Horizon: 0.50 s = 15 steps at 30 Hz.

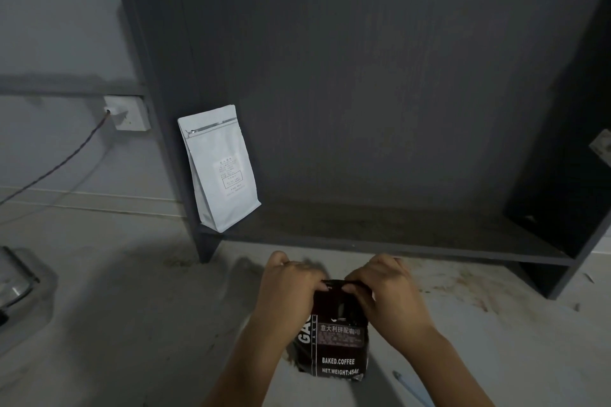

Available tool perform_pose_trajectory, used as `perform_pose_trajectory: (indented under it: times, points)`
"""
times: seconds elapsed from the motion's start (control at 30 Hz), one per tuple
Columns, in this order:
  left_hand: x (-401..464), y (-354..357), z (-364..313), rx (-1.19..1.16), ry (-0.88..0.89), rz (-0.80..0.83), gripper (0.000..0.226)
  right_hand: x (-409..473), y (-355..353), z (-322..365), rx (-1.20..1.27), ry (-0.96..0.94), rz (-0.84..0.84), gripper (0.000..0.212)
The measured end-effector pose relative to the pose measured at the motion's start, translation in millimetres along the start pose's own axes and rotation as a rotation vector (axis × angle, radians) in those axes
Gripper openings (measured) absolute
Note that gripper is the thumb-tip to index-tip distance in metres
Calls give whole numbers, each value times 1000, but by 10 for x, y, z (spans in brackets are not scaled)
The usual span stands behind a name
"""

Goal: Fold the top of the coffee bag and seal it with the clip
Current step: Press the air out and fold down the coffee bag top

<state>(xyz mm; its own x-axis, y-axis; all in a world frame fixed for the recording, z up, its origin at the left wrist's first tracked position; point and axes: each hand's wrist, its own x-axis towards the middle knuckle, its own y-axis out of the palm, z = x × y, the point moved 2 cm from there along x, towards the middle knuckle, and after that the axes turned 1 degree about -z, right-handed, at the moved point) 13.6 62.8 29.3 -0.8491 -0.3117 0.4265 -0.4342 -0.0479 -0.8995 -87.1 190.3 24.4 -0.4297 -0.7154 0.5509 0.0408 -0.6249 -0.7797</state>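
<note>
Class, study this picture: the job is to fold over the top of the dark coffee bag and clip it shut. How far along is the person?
Done: little yet; the dark coffee bag stands upright on the floor. In hand: the left hand and right hand both pinch its top edge, apparently starting the fold. Left: finishing the fold and clipping it. No clip is clearly visible; a thin bluish object lies by the right forearm, but I cannot identify it.

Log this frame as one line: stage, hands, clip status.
stage: folding top | left hand and right hand: pinching top edge of dark coffee bag | clip: not visible
</note>
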Motion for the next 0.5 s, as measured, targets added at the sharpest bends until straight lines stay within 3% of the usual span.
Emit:
perform_pose_trajectory:
  times: [0.23,0.43,0.5]
  points:
    - [-14,57,17,13,-14,-26,17,-9,32,3,3,80,-98,23]
    - [-42,36,30,-24,-29,-48,12,-44,-4,-44,14,58,-52,4]
    - [-58,35,54,-36,-36,-58,12,-100,-15,-118,65,75,-64,8]
